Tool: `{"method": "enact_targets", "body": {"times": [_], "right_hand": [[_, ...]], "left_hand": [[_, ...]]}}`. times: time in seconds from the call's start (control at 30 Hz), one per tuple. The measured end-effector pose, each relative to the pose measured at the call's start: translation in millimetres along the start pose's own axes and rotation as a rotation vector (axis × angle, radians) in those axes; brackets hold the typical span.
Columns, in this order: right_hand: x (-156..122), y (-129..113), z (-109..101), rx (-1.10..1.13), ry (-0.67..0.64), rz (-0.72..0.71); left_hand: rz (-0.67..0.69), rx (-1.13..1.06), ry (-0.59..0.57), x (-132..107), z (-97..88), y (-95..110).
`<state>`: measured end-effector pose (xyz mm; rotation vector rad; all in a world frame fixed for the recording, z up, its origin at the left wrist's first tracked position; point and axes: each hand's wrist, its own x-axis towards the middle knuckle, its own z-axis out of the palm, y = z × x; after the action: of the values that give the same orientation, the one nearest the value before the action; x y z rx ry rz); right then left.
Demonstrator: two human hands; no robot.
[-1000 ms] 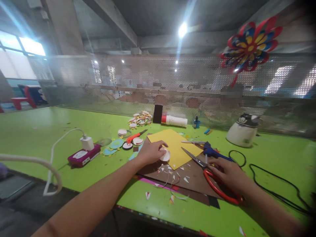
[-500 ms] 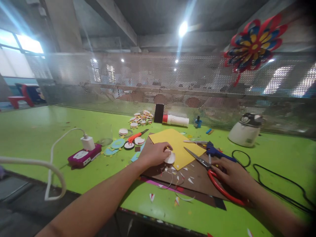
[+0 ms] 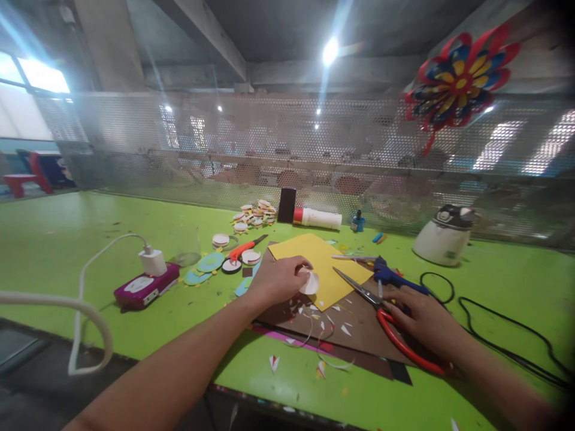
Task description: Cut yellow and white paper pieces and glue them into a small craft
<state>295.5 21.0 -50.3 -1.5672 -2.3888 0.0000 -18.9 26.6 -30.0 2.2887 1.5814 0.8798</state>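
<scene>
My left hand (image 3: 277, 279) is closed on a small white paper disc (image 3: 311, 282), held just above the edge of a yellow sheet (image 3: 320, 263). My right hand (image 3: 423, 321) lies on the red handles of a pair of scissors (image 3: 387, 325), whose open blades point toward the yellow sheet. Both rest over a brown card sheet (image 3: 359, 323) strewn with small white paper scraps. A second pair of scissors with blue handles (image 3: 390, 274) lies just beyond my right hand.
On the green table (image 3: 67, 239) lie a purple device with a white charger (image 3: 146, 281), paper discs (image 3: 211, 261), an orange cutter (image 3: 245, 247), a glue bottle (image 3: 320, 219), a white pot (image 3: 442, 236) and black cables (image 3: 503, 335). A perforated metal screen (image 3: 287, 155) closes the far side.
My left hand has lifted the white disc slightly and shifted it to the right. My right hand has stayed on the red scissors; the view has drifted a little.
</scene>
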Motion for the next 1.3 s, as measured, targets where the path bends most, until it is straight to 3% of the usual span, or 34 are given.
{"method": "enact_targets", "body": {"times": [0.37,0.6,0.97,1.3], "right_hand": [[0.1,0.3,0.3,-0.023,-0.033,0.011],[0.1,4.0,2.6,-0.033,-0.009,-0.005],[-0.7,-2.6,-2.7,-0.062,0.029,-0.022],[-0.3,-2.4,-3.2,-0.08,0.009,0.0]], "left_hand": [[-0.072,-0.051,0.054,7.0,1.5,-4.7],[-0.203,-0.062,0.098,18.1,-15.0,-13.2],[-0.432,0.122,-0.161,28.1,-26.7,-52.4],[-0.51,0.326,-0.092,35.7,-41.0,-63.9]]}}
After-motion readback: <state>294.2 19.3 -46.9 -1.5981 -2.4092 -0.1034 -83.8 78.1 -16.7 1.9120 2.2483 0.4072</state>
